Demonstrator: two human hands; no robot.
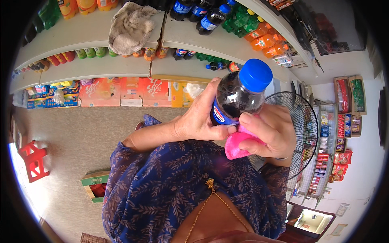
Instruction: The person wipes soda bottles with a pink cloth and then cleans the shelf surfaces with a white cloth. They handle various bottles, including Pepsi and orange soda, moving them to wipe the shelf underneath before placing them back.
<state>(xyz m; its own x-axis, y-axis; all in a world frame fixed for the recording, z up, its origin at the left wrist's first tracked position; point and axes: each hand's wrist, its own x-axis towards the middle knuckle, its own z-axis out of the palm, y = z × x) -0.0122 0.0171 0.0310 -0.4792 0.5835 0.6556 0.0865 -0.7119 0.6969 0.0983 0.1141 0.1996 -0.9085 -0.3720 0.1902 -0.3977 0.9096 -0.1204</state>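
Note:
A Pepsi bottle of dark cola with a blue cap [231, 100] is held up in front of my chest, tilted towards the camera. My left hand [202, 114] grips its side, thumb near the lower part of the label. A bright pink cloth [240, 141] is pinched in my right hand [267, 130] and touches the bottle's lower side. The bottle's base is hidden. Beyond it, a grey-beige furry cloth [131, 27] lies over the edge of a white shelf [191, 36], near more cola bottles [211, 19].
Orange drink bottles [267, 42] and green bottles stand on the shelves. Drink cartons [130, 91] line the bottom. A black fan [294, 133] stands close by my right hand. A red plastic stool [33, 161] and an open cardboard box [96, 185] are on the floor.

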